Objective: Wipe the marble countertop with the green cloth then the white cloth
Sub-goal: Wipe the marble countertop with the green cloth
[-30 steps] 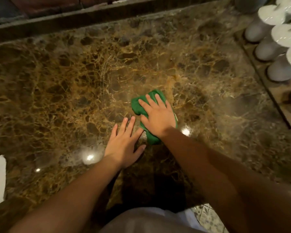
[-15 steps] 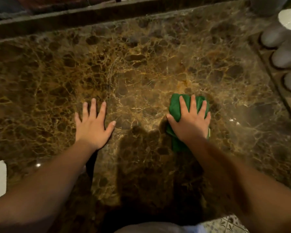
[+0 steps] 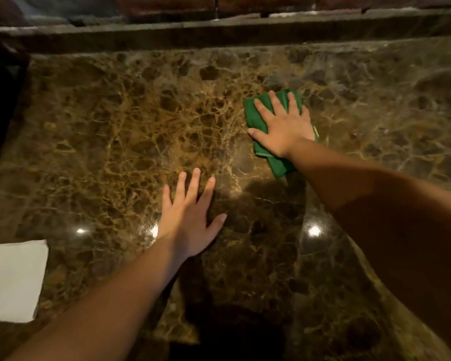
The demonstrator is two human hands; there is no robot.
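Head view, sole view on record.

Item: marble surface (image 3: 130,131), brown, veined, glossy, with lamp glints near the front edge. Whether any part is already clean cannot be told from the sheen.

Item: green cloth (image 3: 255,113), folded, laid flat on the surface right of centre and toward the back. It is pressed down by the right hand (image 3: 284,126); the fingers are spread straight over it, so the grip is released and flat, with nothing clenched.

Item: left hand (image 3: 188,217), laid palm-down on bare marble nearer the front, fingers splayed, grip released, nothing held. It is judged to serve as a brace.

Item: white cloth (image 3: 11,280), folded, lying at the front left, cut off by the frame edge, untouched by either hand.

Progress, as judged: the green-cloth stage is in hand and not shown complete; the white-cloth stage is not begun.

Edges and room: a raised ledge (image 3: 219,29) bounds the back of the surface. A dark object (image 3: 0,87), not identifiable, is seen at the left margin. Open marble is available to the left of the green cloth, behind it up to the ledge, and to its right as far as the frame. The front edge is hidden in shadow below the arms.
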